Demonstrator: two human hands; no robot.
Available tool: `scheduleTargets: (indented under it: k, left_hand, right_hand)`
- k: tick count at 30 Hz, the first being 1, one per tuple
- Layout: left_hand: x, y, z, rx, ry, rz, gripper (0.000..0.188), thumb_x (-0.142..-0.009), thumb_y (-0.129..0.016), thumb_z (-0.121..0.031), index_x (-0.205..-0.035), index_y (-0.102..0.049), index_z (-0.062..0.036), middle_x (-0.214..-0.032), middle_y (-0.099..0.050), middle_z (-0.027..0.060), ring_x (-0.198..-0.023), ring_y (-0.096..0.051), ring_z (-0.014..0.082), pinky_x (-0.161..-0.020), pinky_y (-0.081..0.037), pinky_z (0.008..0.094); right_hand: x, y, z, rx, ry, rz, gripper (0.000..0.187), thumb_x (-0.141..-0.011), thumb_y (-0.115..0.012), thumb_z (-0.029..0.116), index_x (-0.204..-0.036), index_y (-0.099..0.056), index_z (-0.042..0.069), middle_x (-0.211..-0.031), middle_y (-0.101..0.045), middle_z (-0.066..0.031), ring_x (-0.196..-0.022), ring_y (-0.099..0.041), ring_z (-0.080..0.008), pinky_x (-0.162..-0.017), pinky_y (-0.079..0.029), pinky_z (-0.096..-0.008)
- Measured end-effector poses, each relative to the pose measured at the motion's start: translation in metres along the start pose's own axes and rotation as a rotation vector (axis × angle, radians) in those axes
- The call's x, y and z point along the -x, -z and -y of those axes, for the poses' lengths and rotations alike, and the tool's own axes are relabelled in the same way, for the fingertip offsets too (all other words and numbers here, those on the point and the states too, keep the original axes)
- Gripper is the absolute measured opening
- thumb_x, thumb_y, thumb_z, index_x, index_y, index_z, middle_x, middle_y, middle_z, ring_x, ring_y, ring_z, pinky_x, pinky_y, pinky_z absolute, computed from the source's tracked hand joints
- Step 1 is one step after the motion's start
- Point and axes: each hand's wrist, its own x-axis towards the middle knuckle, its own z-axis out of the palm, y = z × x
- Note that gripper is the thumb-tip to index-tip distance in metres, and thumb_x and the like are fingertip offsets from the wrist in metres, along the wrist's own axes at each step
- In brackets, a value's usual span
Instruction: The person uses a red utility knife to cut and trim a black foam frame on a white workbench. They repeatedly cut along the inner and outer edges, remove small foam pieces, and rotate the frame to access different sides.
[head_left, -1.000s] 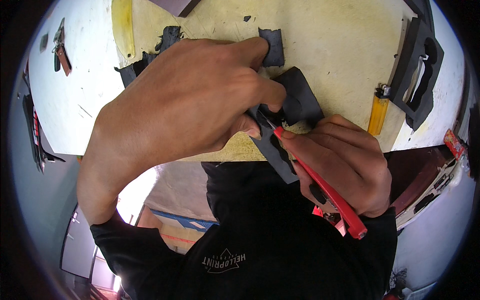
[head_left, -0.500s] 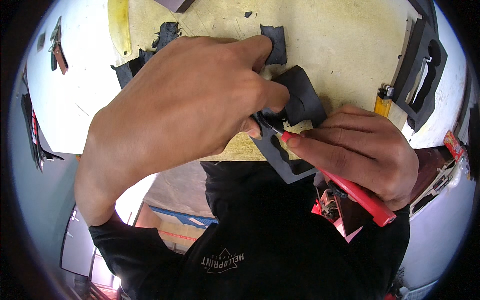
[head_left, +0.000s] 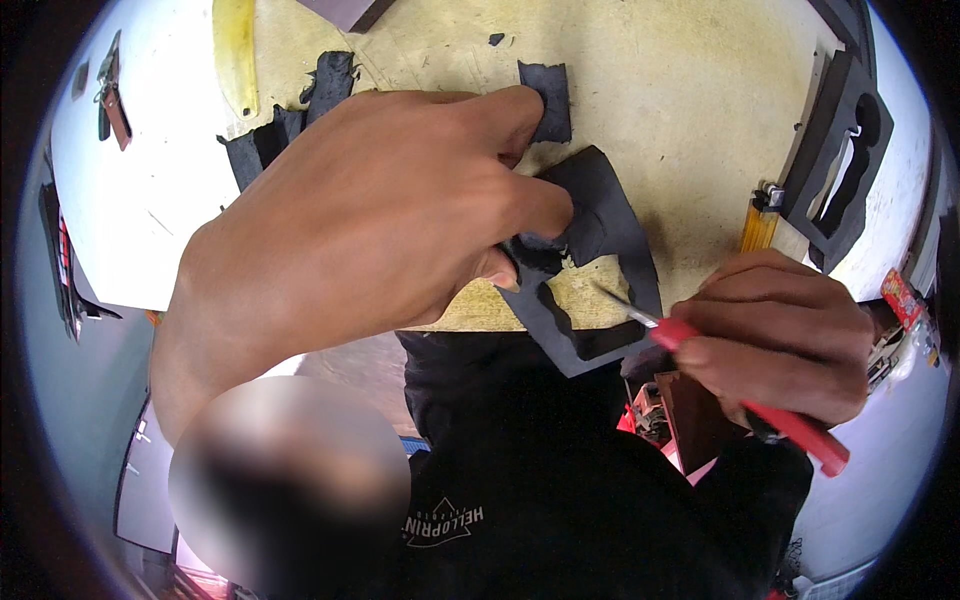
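Note:
My left hand [head_left: 380, 200] lies across the worktop, thumb and fingers closed on a black foam piece [head_left: 618, 205] with a cut-out opening. The foam's lower end juts past the near edge of the yellowish board [head_left: 700, 130]. My right hand [head_left: 780, 340] is wrapped round a red craft knife [head_left: 676, 333]. Its thin blade points up and left over the opening, and I cannot tell whether the tip touches anything. Left fingers hide part of the foam. A small black foam scrap [head_left: 552, 105] lies just beyond them.
Torn black foam scraps [head_left: 330, 88] lie beyond my left wrist. At the right stand a wavy-edged black foam frame [head_left: 850, 165] and a yellow cutter [head_left: 760, 225]. A yellow strip [head_left: 235, 60] and keys [head_left: 112, 105] are at the far left.
My right hand has drawn the knife back, right and toward me, out of the foam beside my left thumb. The foam's opening shows wider now. My left hand has barely moved.

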Motion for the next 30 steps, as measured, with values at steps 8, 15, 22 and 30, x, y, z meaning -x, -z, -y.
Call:
scheduleTargets:
  k: [8,15,22,30]
  left_hand:
    - [0.010,-0.019,-0.018,-0.050,0.035,-0.239,0.021,-0.069,-0.080,-0.012,-0.086,-0.072,-0.0033,-0.086,-0.053,0.0072,-0.068,-0.058,0.0236,-0.059,-0.047,0.0368]
    - [0.005,-0.024,-0.049,-0.218,0.202,-0.303,0.016,-0.069,-0.077,-0.003,-0.083,-0.070,-0.0016,-0.091,-0.054,0.0101,-0.077,-0.060,0.0270,-0.063,-0.049,0.0383]
    - [0.007,-0.047,-0.049,-0.124,0.191,-0.449,0.025,-0.074,-0.071,0.008,-0.094,-0.058,0.0006,-0.100,-0.055,0.0151,-0.086,-0.062,0.0351,-0.072,-0.053,0.0422]
    - [0.036,-0.054,-0.031,0.235,0.225,-0.768,0.015,-0.091,-0.064,0.007,-0.103,-0.057,0.0025,-0.098,-0.067,0.0139,-0.085,-0.069,0.0223,-0.075,-0.055,0.0312]
  right_hand:
    - [0.038,-0.071,-0.004,-0.307,-0.103,-0.532,0.047,-0.076,-0.066,-0.008,-0.122,-0.057,-0.010,-0.082,-0.069,-0.0229,-0.064,-0.068,-0.0256,-0.057,-0.056,-0.0364]
    - [0.033,-0.124,0.008,-0.075,-0.267,-0.897,0.045,-0.080,-0.068,-0.007,-0.123,-0.055,-0.009,-0.084,-0.071,-0.0221,-0.070,-0.070,-0.0249,-0.067,-0.057,-0.0359]
    - [0.026,-0.129,0.012,0.109,-0.331,-0.829,0.043,-0.091,-0.065,0.002,-0.131,-0.052,-0.006,-0.103,-0.070,-0.0247,-0.089,-0.073,-0.0265,-0.084,-0.057,-0.0371]
    - [0.028,-0.129,0.010,0.100,-0.270,-0.835,0.044,-0.090,-0.065,0.000,-0.131,-0.051,-0.005,-0.101,-0.071,-0.0245,-0.089,-0.073,-0.0274,-0.084,-0.057,-0.0387]
